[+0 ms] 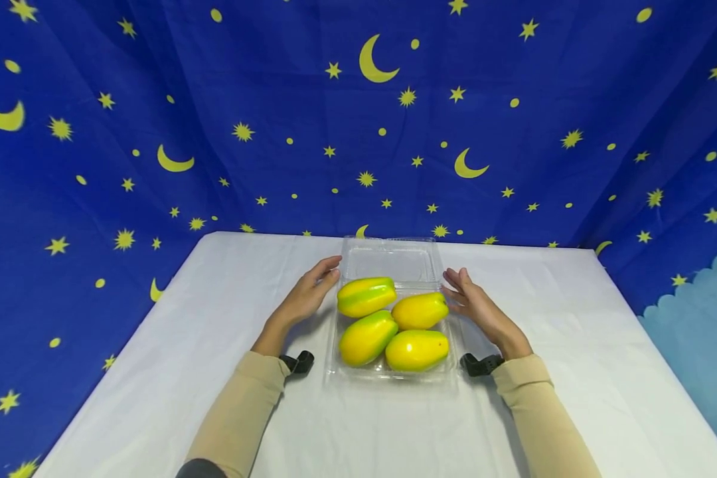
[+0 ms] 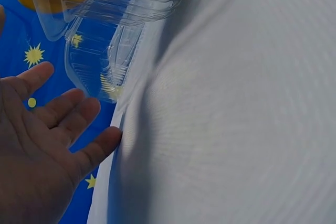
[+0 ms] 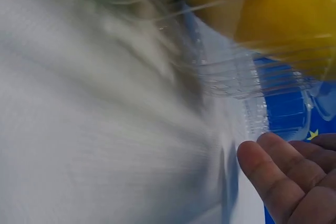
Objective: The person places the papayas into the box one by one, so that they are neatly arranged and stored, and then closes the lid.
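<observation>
A clear plastic clamshell box lies in the middle of the table, its lid folded back toward the far side. Several yellow-green fruits that look like papayas, one of them a greener fruit at the back left, fill the base. Beside the box's left edge, my left hand has its fingers extended and holds nothing. Across from it, my right hand is on the right side, fingers extended and also without anything in them. In the left wrist view, spread fingers appear apart from the ribbed plastic wall.
White cloth covers the table. Behind it and at the left hangs a blue curtain with yellow moons and stars. A light-blue patch shows at the far right. Each wrist wears a black strap mount.
</observation>
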`<state>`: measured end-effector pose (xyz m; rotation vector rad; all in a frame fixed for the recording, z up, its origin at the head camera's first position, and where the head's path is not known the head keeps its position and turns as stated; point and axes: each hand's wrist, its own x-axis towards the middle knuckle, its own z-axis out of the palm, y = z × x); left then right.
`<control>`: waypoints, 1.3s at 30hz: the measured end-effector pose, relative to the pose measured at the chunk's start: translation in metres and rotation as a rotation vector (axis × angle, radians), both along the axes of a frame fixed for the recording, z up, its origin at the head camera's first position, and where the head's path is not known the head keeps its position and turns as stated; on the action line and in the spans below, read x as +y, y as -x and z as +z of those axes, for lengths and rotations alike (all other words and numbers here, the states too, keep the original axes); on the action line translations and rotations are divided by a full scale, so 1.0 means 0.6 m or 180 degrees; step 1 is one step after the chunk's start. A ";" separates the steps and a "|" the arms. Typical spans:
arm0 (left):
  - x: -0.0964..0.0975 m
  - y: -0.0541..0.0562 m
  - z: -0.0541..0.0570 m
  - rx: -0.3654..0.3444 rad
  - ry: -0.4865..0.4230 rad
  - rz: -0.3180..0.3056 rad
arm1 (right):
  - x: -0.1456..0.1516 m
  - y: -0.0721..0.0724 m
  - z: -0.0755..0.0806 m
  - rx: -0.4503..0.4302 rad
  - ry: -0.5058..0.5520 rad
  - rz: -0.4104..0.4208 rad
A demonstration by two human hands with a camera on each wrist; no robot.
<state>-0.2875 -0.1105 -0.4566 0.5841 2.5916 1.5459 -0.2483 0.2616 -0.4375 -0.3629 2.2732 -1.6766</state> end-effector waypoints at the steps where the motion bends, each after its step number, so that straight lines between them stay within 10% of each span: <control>1: 0.000 0.000 0.000 0.0000 -0.0015 -0.0001 | -0.002 0.000 -0.001 0.0001 -0.0007 0.0017; 15: 0.003 0.004 -0.002 -0.0061 -0.0134 -0.0093 | -0.010 -0.008 0.001 0.0117 0.0076 0.0147; 22: 0.006 -0.014 0.031 -0.0039 -0.0059 -0.0098 | -0.010 -0.007 0.001 0.0190 0.0086 0.0158; 27: 0.002 0.007 0.000 0.0008 -0.0129 -0.0076 | -0.013 -0.007 0.004 0.0277 -0.0017 0.0118; 39: 0.003 0.001 0.010 -0.0030 -0.0494 -0.0151 | -0.021 -0.011 0.002 0.0447 -0.0232 0.0011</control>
